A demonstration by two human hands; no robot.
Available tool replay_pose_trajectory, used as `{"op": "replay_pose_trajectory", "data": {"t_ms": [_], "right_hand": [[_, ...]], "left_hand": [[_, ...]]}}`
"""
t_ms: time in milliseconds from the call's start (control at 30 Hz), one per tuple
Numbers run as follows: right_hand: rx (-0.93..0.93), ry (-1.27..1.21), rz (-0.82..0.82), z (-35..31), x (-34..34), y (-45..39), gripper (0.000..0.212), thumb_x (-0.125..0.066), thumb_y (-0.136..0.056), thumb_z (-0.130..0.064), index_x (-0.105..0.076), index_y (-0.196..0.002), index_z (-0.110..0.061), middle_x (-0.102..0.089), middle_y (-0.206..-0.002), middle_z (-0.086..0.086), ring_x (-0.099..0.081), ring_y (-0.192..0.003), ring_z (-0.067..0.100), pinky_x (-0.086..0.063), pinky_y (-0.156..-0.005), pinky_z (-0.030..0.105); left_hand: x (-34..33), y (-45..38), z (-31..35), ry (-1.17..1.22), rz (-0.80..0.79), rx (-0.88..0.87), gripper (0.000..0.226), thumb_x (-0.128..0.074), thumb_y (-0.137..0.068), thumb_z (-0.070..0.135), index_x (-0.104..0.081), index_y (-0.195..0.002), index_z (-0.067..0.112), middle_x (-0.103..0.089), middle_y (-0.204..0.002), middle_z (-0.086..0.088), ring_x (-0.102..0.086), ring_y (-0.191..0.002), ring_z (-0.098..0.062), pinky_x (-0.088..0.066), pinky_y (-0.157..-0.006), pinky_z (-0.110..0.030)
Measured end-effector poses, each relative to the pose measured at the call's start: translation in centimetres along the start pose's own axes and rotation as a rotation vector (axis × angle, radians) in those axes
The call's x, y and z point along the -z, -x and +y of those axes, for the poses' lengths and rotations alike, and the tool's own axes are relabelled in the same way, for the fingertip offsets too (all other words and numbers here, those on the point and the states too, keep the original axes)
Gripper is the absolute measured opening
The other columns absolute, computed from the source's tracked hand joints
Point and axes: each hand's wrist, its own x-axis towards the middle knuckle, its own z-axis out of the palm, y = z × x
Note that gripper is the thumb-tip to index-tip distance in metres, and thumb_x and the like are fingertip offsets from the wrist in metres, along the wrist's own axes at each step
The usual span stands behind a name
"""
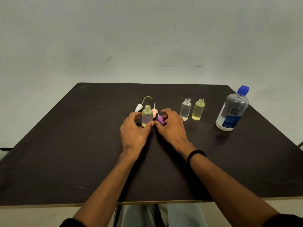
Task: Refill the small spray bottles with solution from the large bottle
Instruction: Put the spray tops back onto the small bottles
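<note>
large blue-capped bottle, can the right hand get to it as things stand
Probably yes. The large bottle stands upright at the table's right side, with bare table between it and the right hand. That hand seems to grip a purple spray top, so it isn't free yet.
</note>
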Motion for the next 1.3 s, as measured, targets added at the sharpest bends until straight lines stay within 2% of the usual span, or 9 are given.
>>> {"op": "replay_pose_trajectory", "data": {"t_ms": [133,267,400,533,633,767,900,1067,1300], "right_hand": [[0.009,-0.045,0.037,0.3,-0.3,-0.3,0.036,-0.075,-0.091,-0.016,-0.063,-0.124,-0.011,-0.068,-0.096,0.001,-0.065,-0.09,0.019,-0.06,-0.086,0.044],[-0.006,-0.166,0.155,0.2,0.5,0.1,0.028,-0.079,-0.092,-0.018,-0.067,-0.116,-0.015,-0.072,-0.102,-0.002,-0.069,-0.09,0.01,-0.063,-0.083,0.032],[0.062,-0.357,0.281,-0.3,1.4,1.0,0.019,-0.079,-0.093,-0.014,-0.069,-0.109,-0.019,-0.072,-0.098,-0.007,-0.07,-0.087,0.008,-0.062,-0.075,0.025],[0.202,-0.369,0.433,-1.1,2.3,1.2,0.024,-0.078,-0.093,-0.009,-0.071,-0.115,-0.014,-0.071,-0.105,-0.005,-0.071,-0.093,0.011,-0.061,-0.081,0.025],[0.27,-0.377,0.498,-1.6,3.5,1.1,0.027,-0.078,-0.094,-0.008,-0.071,-0.12,-0.01,-0.07,-0.112,-0.001,-0.07,-0.099,0.013,-0.059,-0.084,0.022],[0.359,-0.362,0.512,-1.8,4.1,1.0,0.026,-0.079,-0.092,-0.004,-0.072,-0.117,-0.007,-0.069,-0.112,0.001,-0.07,-0.099,0.016,-0.06,-0.083,0.025],[0.335,-0.38,0.482,-1.6,3.8,0.7,0.025,-0.08,-0.093,-0.01,-0.074,-0.117,-0.007,-0.072,-0.109,0.0,-0.072,-0.097,0.016,-0.063,-0.08,0.033],[0.275,-0.385,0.476,-1.6,3.8,0.7,0.021,-0.08,-0.094,-0.018,-0.077,-0.113,-0.011,-0.074,-0.104,-0.004,-0.072,-0.094,0.012,-0.063,-0.078,0.031],[0.228,-0.415,0.452,-1.2,3.8,0.7,0.019,-0.078,-0.095,-0.023,-0.077,-0.11,-0.013,-0.075,-0.099,-0.002,-0.073,-0.09,0.016,-0.063,-0.075,0.04]], "left_hand": [[0.0,-0.6,0.1,-0.026,-0.049,-0.004,0.046,-0.087,-0.079,0.045,-0.071,-0.119,0.027,-0.067,-0.099,0.019,-0.068,-0.072,0.002,-0.055,-0.074,-0.022],[-0.3,-1.1,-0.1,-0.008,-0.065,-0.008,0.041,-0.087,-0.08,0.042,-0.074,-0.115,0.028,-0.067,-0.091,0.024,-0.068,-0.072,0.005,-0.06,-0.075,-0.025],[-0.6,-1.4,0.2,0.022,-0.062,-0.046,0.036,-0.088,-0.08,0.036,-0.073,-0.111,0.024,-0.068,-0.087,0.023,-0.066,-0.077,0.005,-0.055,-0.066,-0.011],[-1.0,-2.4,0.7,0.081,-0.043,-0.077,0.036,-0.089,-0.08,0.031,-0.073,-0.11,0.018,-0.07,-0.085,0.021,-0.065,-0.079,0.014,-0.048,-0.067,-0.002],[-1.4,-3.4,1.0,0.081,-0.021,-0.094,0.044,-0.089,-0.079,0.038,-0.072,-0.116,0.02,-0.07,-0.094,0.018,-0.065,-0.085,0.013,-0.047,-0.071,0.0],[-1.6,-4.0,0.8,0.099,-0.038,-0.09,0.049,-0.088,-0.079,0.038,-0.068,-0.121,0.024,-0.065,-0.1,0.022,-0.063,-0.092,0.012,-0.05,-0.073,-0.002],[-1.5,-4.0,0.7,0.142,-0.06,-0.11,0.044,-0.089,-0.079,0.034,-0.065,-0.115,0.032,-0.064,-0.098,0.03,-0.063,-0.095,0.017,-0.052,-0.078,-0.006],[-1.7,-3.9,0.5,0.173,-0.056,-0.128,0.048,-0.089,-0.079,0.031,-0.067,-0.121,0.023,-0.065,-0.101,0.027,-0.064,-0.1,0.011,-0.051,-0.078,-0.004],[-1.8,-4.0,0.5,0.166,-0.076,-0.123,0.048,-0.089,-0.08,0.03,-0.068,-0.122,0.021,-0.065,-0.102,0.024,-0.064,-0.098,0.012,-0.051,-0.077,-0.004]]}}
